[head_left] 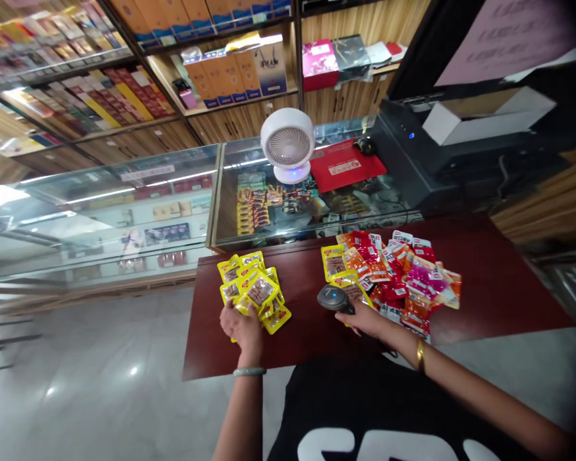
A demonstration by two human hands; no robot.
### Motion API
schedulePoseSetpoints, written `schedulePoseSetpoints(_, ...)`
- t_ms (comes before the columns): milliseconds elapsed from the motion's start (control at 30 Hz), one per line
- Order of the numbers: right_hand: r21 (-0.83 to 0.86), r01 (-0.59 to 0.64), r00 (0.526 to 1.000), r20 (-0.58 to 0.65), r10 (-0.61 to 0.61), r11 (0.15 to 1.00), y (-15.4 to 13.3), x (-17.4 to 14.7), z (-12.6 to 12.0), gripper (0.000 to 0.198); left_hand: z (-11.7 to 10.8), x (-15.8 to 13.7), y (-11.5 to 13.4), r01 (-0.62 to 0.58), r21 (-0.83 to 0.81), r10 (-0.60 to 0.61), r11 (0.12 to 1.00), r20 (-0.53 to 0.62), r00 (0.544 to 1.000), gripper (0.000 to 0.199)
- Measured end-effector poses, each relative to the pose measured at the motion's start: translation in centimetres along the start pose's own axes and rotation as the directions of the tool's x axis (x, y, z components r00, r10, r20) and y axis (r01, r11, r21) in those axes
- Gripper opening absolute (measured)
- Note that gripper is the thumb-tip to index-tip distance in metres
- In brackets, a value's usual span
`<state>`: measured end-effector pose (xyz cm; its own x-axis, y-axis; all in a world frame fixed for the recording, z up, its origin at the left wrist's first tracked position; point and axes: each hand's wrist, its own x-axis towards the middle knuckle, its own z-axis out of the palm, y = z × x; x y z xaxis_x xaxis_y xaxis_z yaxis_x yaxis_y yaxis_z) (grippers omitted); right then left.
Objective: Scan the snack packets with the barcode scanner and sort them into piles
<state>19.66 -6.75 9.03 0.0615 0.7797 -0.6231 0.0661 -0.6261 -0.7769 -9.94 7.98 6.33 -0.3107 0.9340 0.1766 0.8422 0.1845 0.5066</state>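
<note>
**Inspector:** Describe the setting, largest item first.

**Technician:** A shop interior: wooden wall shelves [139, 96] stocked with cartons, then a glass display counter [125, 211] carrying a small white desk fan [288, 150] and a red mat [346, 166]. A black register unit [441, 153] stands to the right. In front of the person lies a dark red table [307, 301].

**Inspector:** What lies on the table?

**Technician:** Two groups of snack packets. The yellow packets [255, 291] form an overlapping stack on the left. The mixed pile of red, orange and pink packets [403, 275] spreads on the right, with two yellow ones at its left edge. The two groups lie apart, with bare table between them.

**Inspector:** State of each hand?

**Technician:** The left hand [242, 328] rests at the near edge of the yellow stack, fingers curled onto its lowest packets; whether it pinches one cannot be told. The right hand [367, 320] is closed around the grip of a dark handheld barcode scanner [333, 298].

**Inspector:** Which relation governs here?

**Technician:** The scanner head points left and away from the person, its long axis running from the right hand toward the gap between the groups. The mixed pile touches the scanner's far side; the yellow stack lies well to its left, nearer the left hand.
</note>
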Motion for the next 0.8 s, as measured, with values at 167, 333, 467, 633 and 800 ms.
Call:
schedulePoseSetpoints(167, -0.024, -0.038, 0.996, -0.085, 0.036, 0.999, 1.1, -1.3, -1.5, 0.032, 4.2, -4.2, 7.0, -0.34, -0.219, 0.405, 0.914, 0.471, 0.784, 0.024)
schedulePoseSetpoints(333, -0.021, 0.031, 0.974, -0.222, -0.035, 0.999, 2.2, -3.4, -3.4, 0.04, 8.0, -9.2, 13.3, -0.427, -0.218, 0.423, 0.878, 0.771, 0.476, 0.029)
schedulePoseSetpoints(467, 0.064, -0.039, 0.959, -0.276, 0.055, 0.997, 3.8, -4.9, -4.3, 0.04, 9.3, -10.5, 15.8, -0.443, -0.038, 0.269, 0.896, 0.84, 0.471, 0.044)
schedulePoseSetpoints(633, 0.117, -0.133, 0.937, -0.31, 0.164, 0.984, 5.3, -5.5, -4.5, 0.037, 10.4, -9.8, 17.5, -0.451, 0.04, 0.167, 0.891, 0.897, 0.409, 0.047)
schedulePoseSetpoints(800, 0.068, -0.142, 0.94, -0.304, 0.156, 0.988, 5.9, -5.5, -4.3, 0.033, 11.1, -9.2, 17.6, -0.382, -0.014, 0.184, 0.924, 0.892, 0.412, 0.022)
